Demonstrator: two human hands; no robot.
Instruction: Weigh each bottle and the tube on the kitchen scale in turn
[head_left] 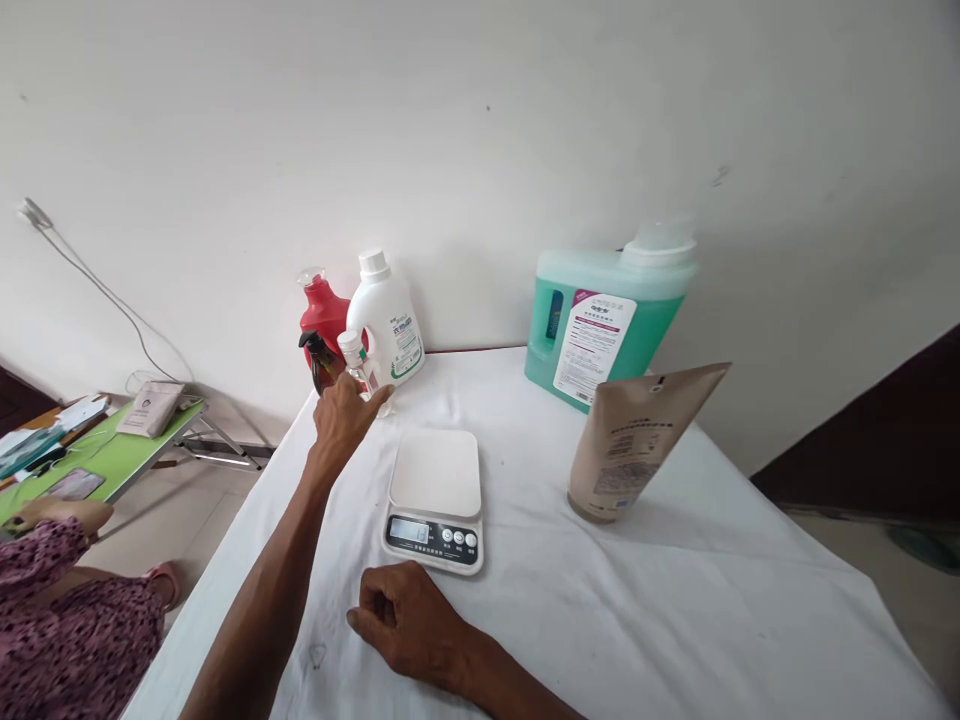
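My left hand (341,418) is stretched out to the far left of the bench (675,620), fingers curled round the small clear bottle (358,372). The grip closes on the lower body; thumb and forefinger wrap it, and only the white cap and shoulder show above my knuckles. I cannot tell whether the base is off the cloth.

My right hand (409,620) rests near me, loosely curled, knuckles down on the white cloth. It holds nothing.

Findings on the small clear bottle: it reads as thin clear plastic, narrow and light. I judge it stiff enough for a firm pinch, though the wall would likely give under a hard squeeze. The smooth surface may be slippery. How full it is I cannot tell. The best hold is round the body below the shoulder, where my grip now sits. The cap is a poorer hold, as it may turn or come off.

Surroundings relative to the left grip:
- Just left of it, touching or nearly so, a dark spray bottle (321,362).
- Behind it, a red bottle (324,312) and a white detergent bottle (388,325), close enough to be knocked.
- To its right and nearer me, a kitchen scale (436,498) with a bare pan, just beyond my right hand.
- Well to the right, a large green jug (600,325) by the wall and a brown pouch (637,440) standing in front of it.

A person in a patterned sleeve (45,600) sits at far left, apart from the bench.
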